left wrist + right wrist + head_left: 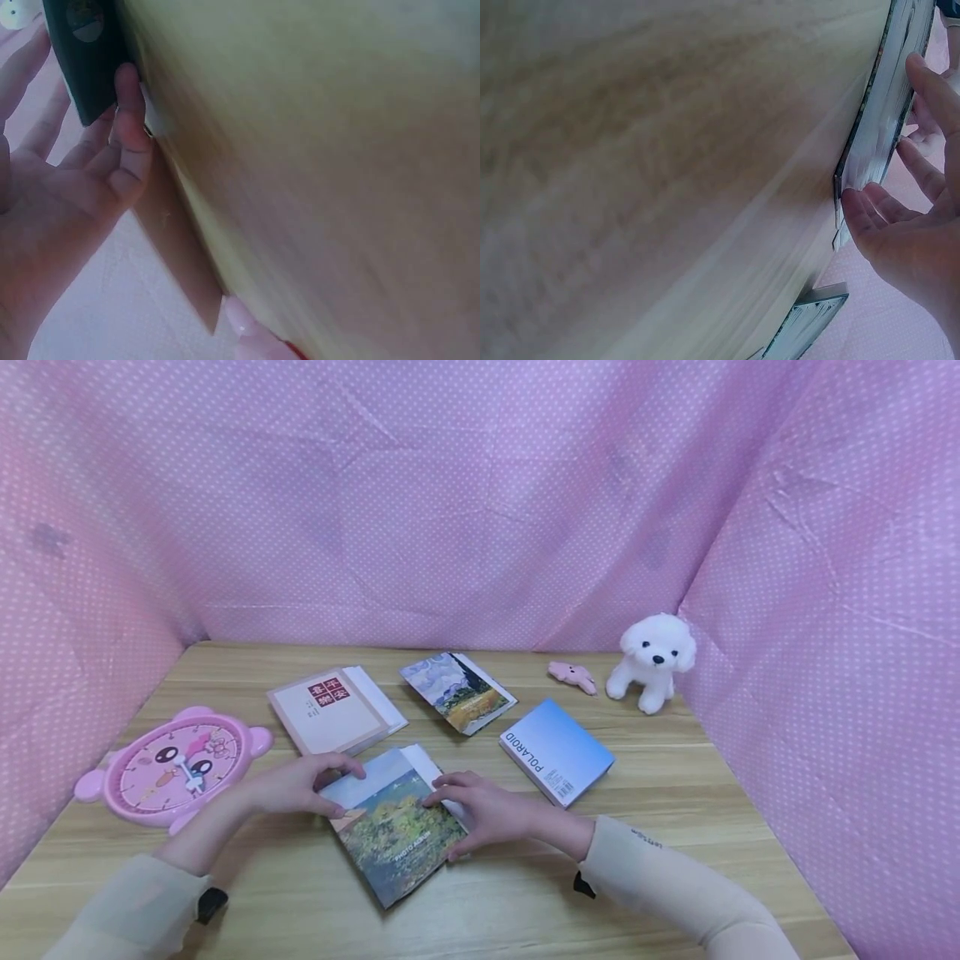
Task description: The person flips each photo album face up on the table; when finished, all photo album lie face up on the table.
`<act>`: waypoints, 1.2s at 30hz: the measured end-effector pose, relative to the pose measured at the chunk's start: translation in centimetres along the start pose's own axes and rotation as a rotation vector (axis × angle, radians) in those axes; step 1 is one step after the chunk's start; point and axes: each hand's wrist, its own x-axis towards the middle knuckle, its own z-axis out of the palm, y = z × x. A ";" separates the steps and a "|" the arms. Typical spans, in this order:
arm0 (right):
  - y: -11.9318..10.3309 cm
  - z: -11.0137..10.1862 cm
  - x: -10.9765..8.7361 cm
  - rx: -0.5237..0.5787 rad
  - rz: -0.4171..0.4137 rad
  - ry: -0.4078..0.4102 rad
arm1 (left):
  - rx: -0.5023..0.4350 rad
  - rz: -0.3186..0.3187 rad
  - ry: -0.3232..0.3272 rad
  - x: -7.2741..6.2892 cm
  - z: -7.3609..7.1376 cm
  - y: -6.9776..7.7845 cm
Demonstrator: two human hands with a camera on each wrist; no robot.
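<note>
A photo album (405, 835) with a painted garden cover and the words PHOTO ALBUM lies at an angle near the front of the table. My left hand (303, 785) holds its left side, thumb and index finger at the cover's edge. On the opposite side, my right hand (483, 810) grips the album, with a fingertip on the cover and the thumb at the near right edge. The right wrist view shows the right hand (922, 187) against the page edges (889, 112). In the left wrist view, fingers of the left hand (82, 165) meet the album's dark spine (86, 52).
Behind the album lie a beige album (322, 714) with red characters and a second painted album (459, 693). A blue POLAROID box (558, 747) lies to the right. Farther back are a small pink toy (572, 677) and a white plush dog (652, 660). A pink clock (176, 768) lies left.
</note>
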 end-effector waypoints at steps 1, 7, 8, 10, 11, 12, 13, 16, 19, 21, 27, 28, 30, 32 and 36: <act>0.0 0.0 0.0 -0.002 -0.005 0.001 | 0.015 0.001 0.001 0.0 0.0 0.0; -0.1 -0.4 -0.6 0.051 -0.015 -0.008 | 0.124 -0.010 0.008 0.0 -0.2 0.9; -0.1 -0.6 -0.8 0.060 -0.017 -0.009 | 0.144 -0.017 0.008 0.0 -0.3 1.2; 0.0 -1.0 -1.2 0.070 -0.018 -0.005 | 0.178 -0.033 0.013 -0.1 -0.5 2.0; 0.0 -1.3 -1.4 0.066 -0.018 0.001 | 0.193 -0.042 0.018 -0.2 -0.5 2.4; -0.1 -1.6 -1.6 0.063 -0.020 0.008 | 0.210 -0.039 0.025 -0.2 -0.6 2.7; 0.0 -1.9 -1.8 0.065 -0.015 0.015 | 0.220 -0.034 0.033 -0.2 -0.7 3.0; 0.0 -2.9 -2.5 0.057 -0.004 0.050 | 0.244 -0.008 0.066 -0.1 -1.0 3.9; 0.2 -3.8 -3.2 0.047 -0.005 0.095 | 0.251 0.027 0.105 0.2 -1.1 4.8; 0.4 -4.4 -3.6 0.023 -0.019 0.132 | 0.258 0.040 0.134 0.5 -1.1 5.5; 1.5 -6.3 -5.4 0.015 -0.037 0.223 | 0.299 0.089 0.218 1.8 -1.0 7.5; 1.7 -6.6 -5.7 0.014 -0.035 0.239 | 0.298 0.101 0.228 2.1 -1.0 7.9; 2.1 -7.1 -6.3 0.022 -0.036 0.274 | 0.298 0.129 0.242 2.6 -0.9 8.5; 2.6 -7.6 -7.0 0.032 -0.037 0.308 | 0.296 0.149 0.252 3.2 -0.8 9.2; 3.6 -8.5 -8.3 0.047 -0.030 0.366 | 0.302 0.167 0.251 4.4 -0.5 10.6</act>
